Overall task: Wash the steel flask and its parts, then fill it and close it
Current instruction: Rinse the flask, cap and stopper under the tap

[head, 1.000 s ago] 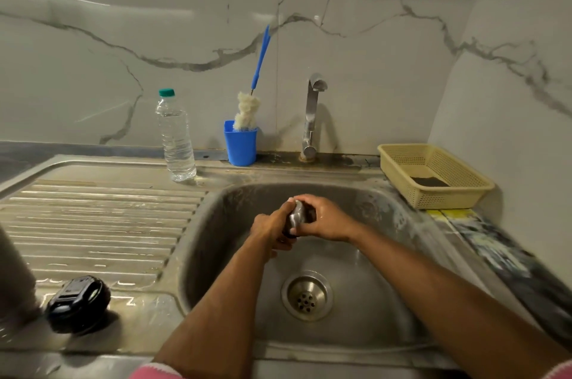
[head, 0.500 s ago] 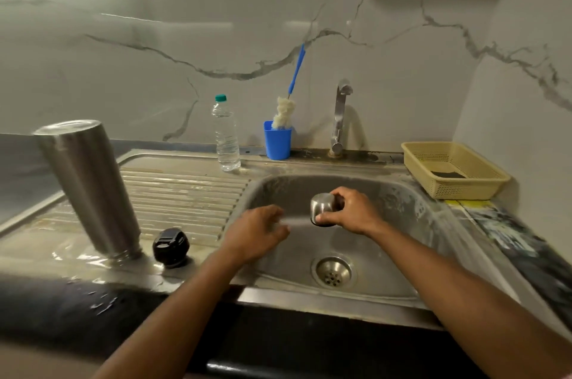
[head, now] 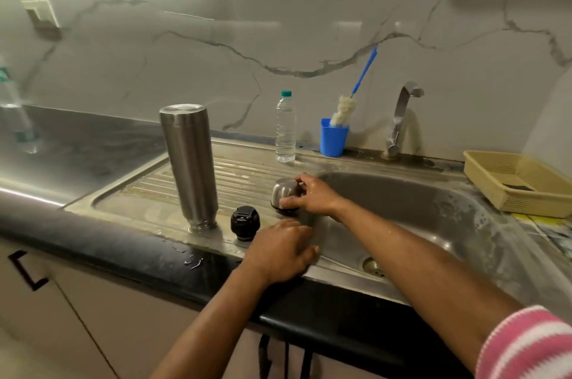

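flask: brushed silver steel
stopper: black
cap: silver, dark rim
cup: blue
brush: blue handle, cream head
basket: pale yellow mesh
sleeve: pink, white stripes
wall: white marble, grey veins

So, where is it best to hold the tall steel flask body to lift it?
Probably round the middle of the steel flask body, from its right side. It stands upside down on its narrow neck on the drainboard, so it may tip; the black stopper stands close by.
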